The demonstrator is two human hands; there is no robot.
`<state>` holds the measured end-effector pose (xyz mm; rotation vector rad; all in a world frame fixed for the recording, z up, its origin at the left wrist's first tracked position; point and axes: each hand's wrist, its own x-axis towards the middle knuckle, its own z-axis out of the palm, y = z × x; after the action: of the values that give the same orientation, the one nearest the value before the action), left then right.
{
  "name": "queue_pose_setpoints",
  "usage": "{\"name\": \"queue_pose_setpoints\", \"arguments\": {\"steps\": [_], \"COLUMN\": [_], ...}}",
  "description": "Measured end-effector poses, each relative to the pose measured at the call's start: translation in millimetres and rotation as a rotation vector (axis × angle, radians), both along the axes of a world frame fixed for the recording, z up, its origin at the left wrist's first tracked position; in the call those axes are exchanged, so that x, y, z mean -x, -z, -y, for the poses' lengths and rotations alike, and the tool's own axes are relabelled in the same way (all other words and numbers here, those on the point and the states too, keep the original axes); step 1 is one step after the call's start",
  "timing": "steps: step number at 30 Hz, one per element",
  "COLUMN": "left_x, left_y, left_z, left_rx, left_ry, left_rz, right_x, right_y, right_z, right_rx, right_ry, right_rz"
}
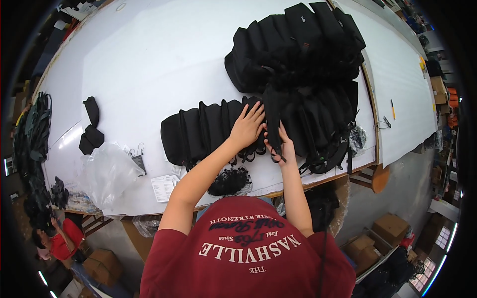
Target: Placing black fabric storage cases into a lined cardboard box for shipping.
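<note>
A row of black padded fabric bags (198, 129) lies side by side on the white table in front of me. My left hand (248, 125) rests on the row's right end, fingers stretched out against the fabric. Just right of it stands a black bag piece with a strap (273, 111), its lower end in my right hand (281, 145), whose fingers are closed on it. More black bags (310, 116) are packed close against its right side. Below my left forearm, a heap of thin black cords (230, 182) sits near the table's front edge.
A larger stack of black bags (298, 44) stands behind. Left on the table (149, 64) are small black pouches (92, 136), a clear plastic bag (110, 174) and a printed sheet (164, 187). A yellow pen (392, 109) lies far right. Another person in red (64, 238) is lower left.
</note>
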<state>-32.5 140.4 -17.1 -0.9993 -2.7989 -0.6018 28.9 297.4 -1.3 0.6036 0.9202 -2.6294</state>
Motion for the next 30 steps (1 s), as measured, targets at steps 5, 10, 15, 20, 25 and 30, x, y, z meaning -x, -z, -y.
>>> {"name": "queue_pose_setpoints", "arguments": {"steps": [5, 10, 15, 20, 25, 30], "left_x": [-1, -4, -6, -14, -20, -20], "left_y": [3, -3, -11, -19, -13, -24], "left_z": [7, 10, 7, 7, 5, 21], "left_rx": [0.048, 0.221, 0.004, -0.019, 0.035, -0.096], "left_ry": [0.008, 0.004, -0.008, -0.076, -0.109, -0.133], "left_rz": [0.002, 0.083, 0.009, 0.023, 0.044, 0.172], "right_x": [12, 16, 17, 14, 17, 23], "right_y": [21, 38, 60, 38, 46, 42], "right_z": [0, -1, -19, -8, -2, 7], "right_rx": [-0.178, -0.255, -1.116, -1.416, -0.997, -0.866], "right_ry": [0.045, 0.043, -0.272, -0.19, -0.177, -0.125], "right_rz": [0.045, 0.052, -0.028, -0.106, -0.312, -0.229]}}
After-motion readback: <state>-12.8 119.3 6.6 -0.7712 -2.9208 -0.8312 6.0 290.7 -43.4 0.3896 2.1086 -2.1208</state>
